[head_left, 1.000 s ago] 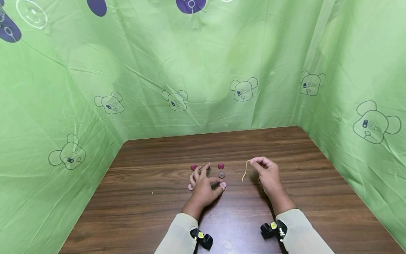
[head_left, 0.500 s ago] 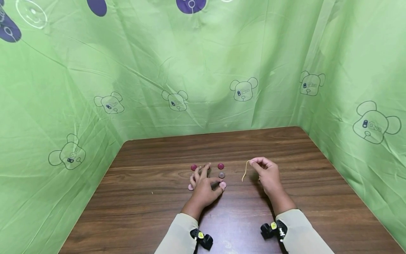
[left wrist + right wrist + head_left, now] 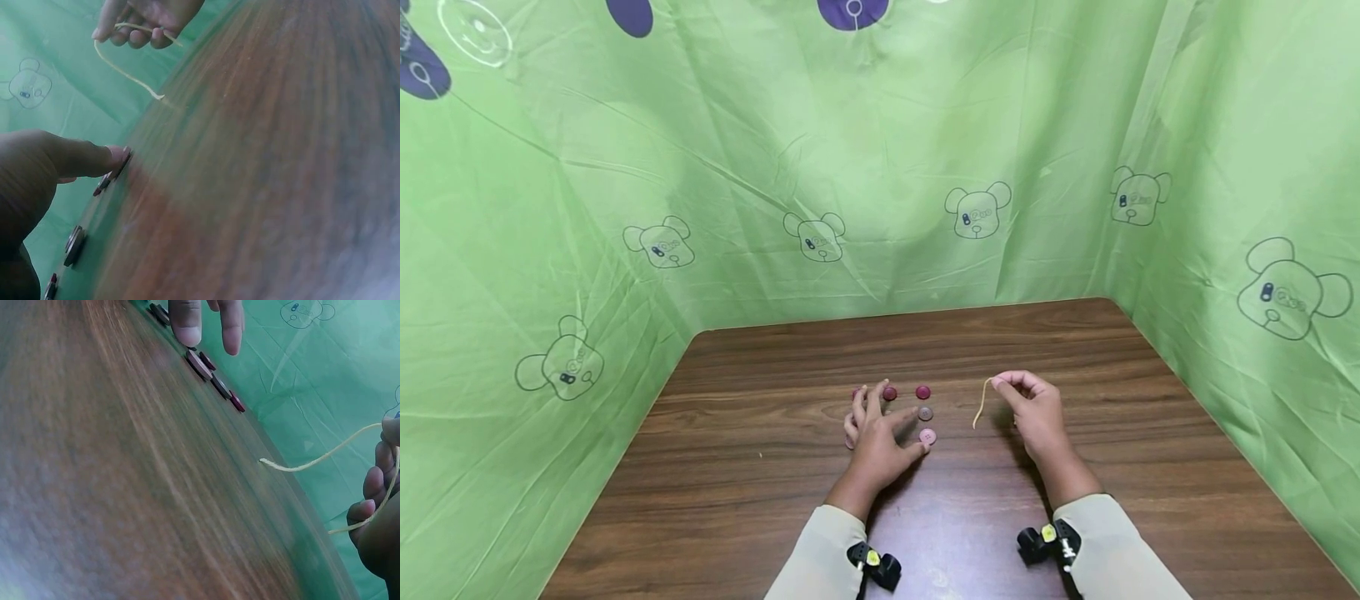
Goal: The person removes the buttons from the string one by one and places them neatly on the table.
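My left hand (image 3: 880, 446) is spread low over the buttons, its thumb tip right at the edge of a pink button (image 3: 928, 436). The index finger reaches toward a grey button (image 3: 925, 413) just beyond. A dark red button (image 3: 922, 392) lies farther back in that column, and another dark red button (image 3: 890, 392) sits beside the middle fingertip. My left fingers partly cover more buttons on the left. On the right, my right hand (image 3: 1036, 412) pinches a thin yellow string (image 3: 980, 404) between thumb and fingers. One end dangles; the rest runs across the palm in the right wrist view.
The buttons lie on a brown wood-grain table (image 3: 760, 517). A green curtain (image 3: 895, 150) with printed bear faces hangs along the table's back and sides. Small black cameras are strapped to both wrists.
My left index finger has moved from the pink button toward the grey one, and the fingers have shifted slightly left, uncovering the middle dark red button. The right hand holds still with the string.
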A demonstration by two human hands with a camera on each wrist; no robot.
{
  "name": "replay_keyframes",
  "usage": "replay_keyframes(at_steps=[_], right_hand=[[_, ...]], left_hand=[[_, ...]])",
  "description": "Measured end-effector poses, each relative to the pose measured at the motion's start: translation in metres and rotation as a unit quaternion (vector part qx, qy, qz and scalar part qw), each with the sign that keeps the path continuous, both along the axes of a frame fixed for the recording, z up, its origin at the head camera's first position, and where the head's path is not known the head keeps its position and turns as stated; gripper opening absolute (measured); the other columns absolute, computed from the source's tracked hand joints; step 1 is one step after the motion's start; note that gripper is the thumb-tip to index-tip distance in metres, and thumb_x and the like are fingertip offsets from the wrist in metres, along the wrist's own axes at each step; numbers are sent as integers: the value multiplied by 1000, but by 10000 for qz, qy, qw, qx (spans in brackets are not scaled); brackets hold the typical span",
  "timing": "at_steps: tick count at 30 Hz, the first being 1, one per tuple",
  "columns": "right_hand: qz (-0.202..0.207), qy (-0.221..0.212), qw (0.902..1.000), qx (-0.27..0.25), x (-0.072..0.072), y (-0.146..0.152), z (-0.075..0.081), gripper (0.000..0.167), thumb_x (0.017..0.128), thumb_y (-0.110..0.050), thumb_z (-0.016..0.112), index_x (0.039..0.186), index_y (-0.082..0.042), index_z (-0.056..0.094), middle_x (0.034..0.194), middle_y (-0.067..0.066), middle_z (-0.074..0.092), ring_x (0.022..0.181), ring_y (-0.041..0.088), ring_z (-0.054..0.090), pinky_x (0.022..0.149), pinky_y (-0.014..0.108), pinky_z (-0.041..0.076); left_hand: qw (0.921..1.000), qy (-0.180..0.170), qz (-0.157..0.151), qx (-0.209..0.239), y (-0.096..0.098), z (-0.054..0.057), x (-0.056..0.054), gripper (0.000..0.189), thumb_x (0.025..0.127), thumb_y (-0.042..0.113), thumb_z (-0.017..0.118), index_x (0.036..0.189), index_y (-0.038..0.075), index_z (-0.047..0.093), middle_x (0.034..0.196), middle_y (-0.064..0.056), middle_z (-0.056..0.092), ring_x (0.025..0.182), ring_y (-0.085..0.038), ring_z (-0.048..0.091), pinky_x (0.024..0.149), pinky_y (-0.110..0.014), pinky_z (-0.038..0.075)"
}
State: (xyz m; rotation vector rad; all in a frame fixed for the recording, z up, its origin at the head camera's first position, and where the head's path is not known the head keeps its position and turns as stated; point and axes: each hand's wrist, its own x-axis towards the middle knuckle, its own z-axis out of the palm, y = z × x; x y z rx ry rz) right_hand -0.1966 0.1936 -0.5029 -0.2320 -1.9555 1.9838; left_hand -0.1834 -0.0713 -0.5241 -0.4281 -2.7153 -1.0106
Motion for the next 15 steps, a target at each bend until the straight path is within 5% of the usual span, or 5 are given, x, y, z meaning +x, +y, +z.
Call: replay_keyframes(at_steps=[9, 12, 15], right_hand=[[-76, -44, 9999, 51, 0, 0, 0, 23, 96, -8, 82, 111, 9, 76, 86, -10, 74, 82, 4, 61, 72, 18, 47], [-158, 66, 9998, 96, 0, 2, 2, 32, 94, -7, 84, 123, 3, 77, 115, -1, 78, 108, 3, 64, 96, 17, 47], [-305, 357, 9989, 68, 0, 4, 4, 44, 92, -3, 85, 135, 0, 74, 145, 7, 68, 139, 10, 56, 124, 27, 35]], left_hand=[[9997, 41, 223, 135, -7, 4, -1, 62, 73, 32, 101, 129, 17, 82, 177, -15, 31, 162, -55, 14, 115, -80, 15], [9994, 138, 257, 184, -11, 4, -3, 62, 71, 32, 101, 128, 16, 82, 176, -17, 33, 161, -57, 16, 114, -81, 16], [9988, 212, 349, 274, -16, 5, -4, 63, 72, 34, 101, 129, 15, 81, 175, -19, 34, 160, -58, 17, 114, -81, 15]])
